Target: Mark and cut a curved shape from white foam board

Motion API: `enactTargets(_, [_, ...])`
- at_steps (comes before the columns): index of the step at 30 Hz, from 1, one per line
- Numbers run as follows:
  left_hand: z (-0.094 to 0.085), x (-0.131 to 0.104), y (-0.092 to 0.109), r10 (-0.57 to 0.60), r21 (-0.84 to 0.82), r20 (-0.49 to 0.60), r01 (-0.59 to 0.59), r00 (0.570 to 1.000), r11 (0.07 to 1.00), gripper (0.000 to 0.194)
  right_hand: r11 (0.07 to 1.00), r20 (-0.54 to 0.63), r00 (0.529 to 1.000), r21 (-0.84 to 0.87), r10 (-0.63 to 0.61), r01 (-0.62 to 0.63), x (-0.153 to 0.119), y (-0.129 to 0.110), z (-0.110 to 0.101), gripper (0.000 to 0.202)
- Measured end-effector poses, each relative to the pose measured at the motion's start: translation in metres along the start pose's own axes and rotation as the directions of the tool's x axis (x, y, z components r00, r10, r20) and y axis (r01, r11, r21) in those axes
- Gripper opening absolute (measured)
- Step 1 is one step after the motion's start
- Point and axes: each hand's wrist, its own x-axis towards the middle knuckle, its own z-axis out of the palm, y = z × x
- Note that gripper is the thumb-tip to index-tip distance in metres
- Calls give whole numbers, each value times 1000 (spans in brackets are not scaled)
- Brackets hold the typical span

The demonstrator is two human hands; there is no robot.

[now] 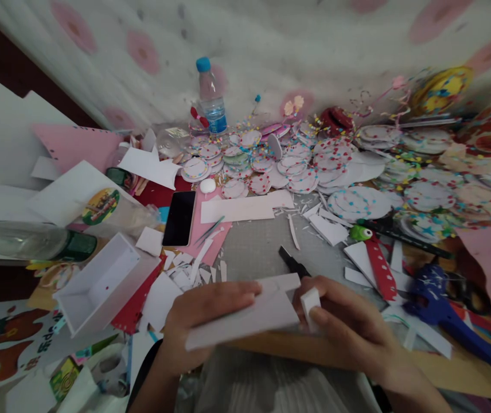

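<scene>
My left hand [205,312] is wrapped round a long white foam-board piece [249,321], its fingers lying over the top edge. Between the thumb and fingers of my right hand [340,324] is a small white block [311,310], close to the board's right end. The two white pieces look slightly apart. Just beyond my right hand is a black-handled knife [292,264] with its tip on the grey cutting mat [249,246]. Its rear end is hidden by the right hand, so I cannot tell whether the hand touches it.
White offcuts [183,275] litter the mat. To the left are a phone [179,218], a white open box [103,281] and a glass bottle [34,241]. A blue glue gun [443,310] lies right. Decorated white discs [303,178] and a water bottle [213,103] line the back.
</scene>
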Motion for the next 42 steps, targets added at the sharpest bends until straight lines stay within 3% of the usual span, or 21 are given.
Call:
enactTargets(2, [3, -7, -4, -174, 24, -168, 180, 970, 983, 25, 989, -60, 998, -145, 28, -37, 3, 8, -4, 19])
enactTargets(5, [6, -13, -11, -360, 41, -349, 398, 866, 917, 16, 925, -196, 980, -367, 31, -102, 9, 28, -12, 17])
enactTargets(7, [7, -12, -12, -412, 24, -392, 457, 822, 889, 16, 850, -331, 941, -512, -66, -120, 12, 40, -18, 20])
enactTargets(9, [8, -9, -12, -427, 17, -384, 468, 819, 883, 16, 804, -405, 898, -584, -171, -110, 14, 46, -19, 24])
enactTargets(11, [9, -6, -10, -427, 22, -346, 462, 836, 886, 15, 856, -379, 909, -515, -176, -49, 13, 42, -15, 23])
enactTargets(15, [7, -6, -6, -387, 36, -255, 409, 886, 912, 16, 983, -167, 982, -170, -92, 63, 16, 21, 5, 17])
enactTargets(19, [3, -3, -4, -178, -14, -37, 177, 983, 984, 26, 991, -129, 984, -58, -124, 118, 24, 6, 18, 11])
enactTargets(22, [0, 3, -3, -19, -30, 78, 22, 997, 999, 32, 981, -163, 969, -93, -185, 172, 25, 3, 19, 9])
enactTargets(27, [-1, 10, -2, 97, 23, 188, -103, 977, 994, 36, 959, -186, 952, -194, -244, 208, 20, 3, 16, 17])
enactTargets(31, [-1, 10, -3, 86, 40, 191, -95, 978, 995, 36, 962, -188, 956, -199, -226, 188, 18, 7, 14, 23])
enactTargets(38, [2, 2, -16, -57, 196, 192, 19, 980, 980, 35, 962, -162, 979, -262, -126, 81, 15, 20, 11, 26])
enactTargets(42, [5, -3, -23, 35, 406, 217, -123, 975, 906, 38, 856, -234, 968, -514, -89, -46, 9, 46, 6, 22])
